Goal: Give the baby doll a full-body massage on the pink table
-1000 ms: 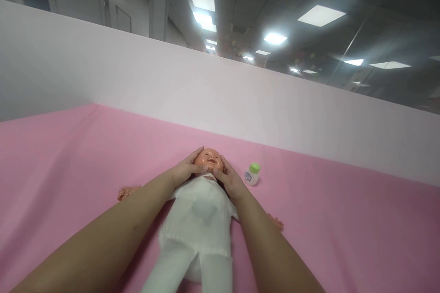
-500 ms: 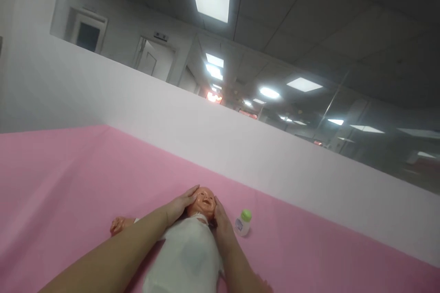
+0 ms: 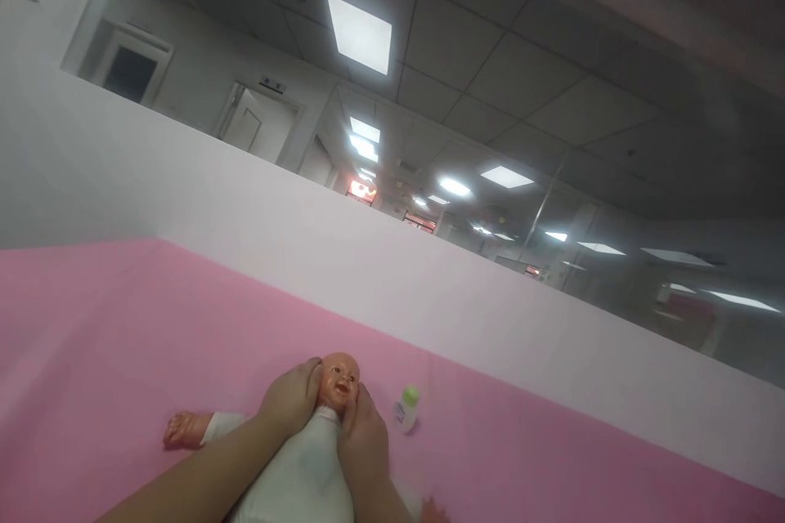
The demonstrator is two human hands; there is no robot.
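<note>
A baby doll [image 3: 307, 470] in a white top lies face up, its head [image 3: 338, 380] pointing away from me and its mouth open. My left hand [image 3: 293, 399] cups the left side of the doll's head and neck, fingers curled. On the other side, my right hand [image 3: 366, 429] is pressed against the cheek and shoulder, fingers together. The head is held between both palms. One doll hand [image 3: 184, 430] sticks out beyond my left forearm, while the other [image 3: 434, 510] shows at the bottom, right of my right forearm. The doll's legs are out of view.
A small white bottle with a green cap [image 3: 407, 409] stands right of the doll's head. Pink sheeting [image 3: 552, 458] covers the surface. Behind it rises a white wall [image 3: 392, 265] topped by a window onto a lit room.
Both hands have slid from the sides of the doll's head down towards its neck and shoulders, their fingers more curled. The view has shifted, so the doll and bottle appear farther left and lower.
</note>
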